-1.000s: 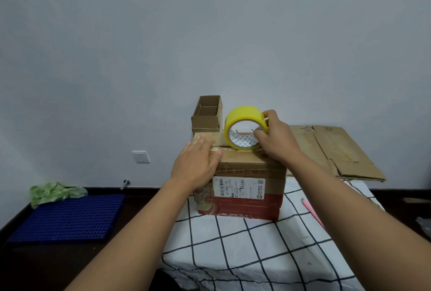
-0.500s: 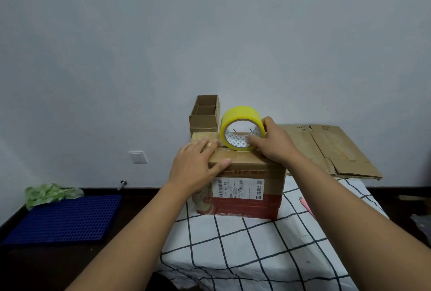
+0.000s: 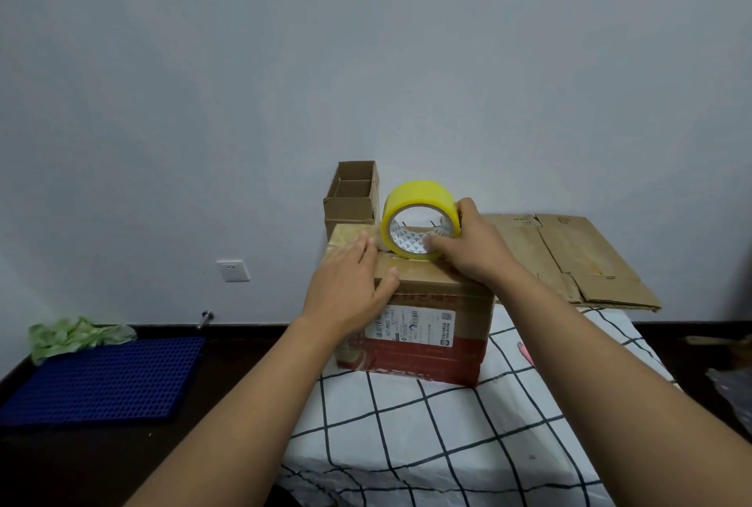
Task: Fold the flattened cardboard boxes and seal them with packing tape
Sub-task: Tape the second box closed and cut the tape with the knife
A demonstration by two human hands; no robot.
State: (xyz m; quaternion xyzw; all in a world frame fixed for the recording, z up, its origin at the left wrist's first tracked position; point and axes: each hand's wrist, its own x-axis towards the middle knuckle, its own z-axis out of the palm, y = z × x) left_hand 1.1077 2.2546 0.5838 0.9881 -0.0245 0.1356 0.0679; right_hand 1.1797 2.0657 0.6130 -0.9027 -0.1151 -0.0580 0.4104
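A folded brown cardboard box [image 3: 439,327] with a white label and red lower band stands on the checked tablecloth. On its top stands a yellow roll of packing tape [image 3: 419,201], upright on its edge. My right hand [image 3: 472,250] grips the roll, thumb inside the core and fingers over the right side. My left hand [image 3: 350,283] lies flat with straight fingers on the box's top left, pressing the flaps. A strip of tape runs along the top seam between the hands.
A small open cardboard box [image 3: 353,197] stands behind the main box. Flattened cardboard [image 3: 578,262] lies at the back right of the table [image 3: 427,445]. A pink item [image 3: 525,352] lies right of the box. On the floor left are a blue perforated mat [image 3: 101,380] and a green bag [image 3: 73,333].
The roll of tape and my right hand have shifted slightly left along the box top. My left hand has slid a little towards me, staying flat on the flaps.
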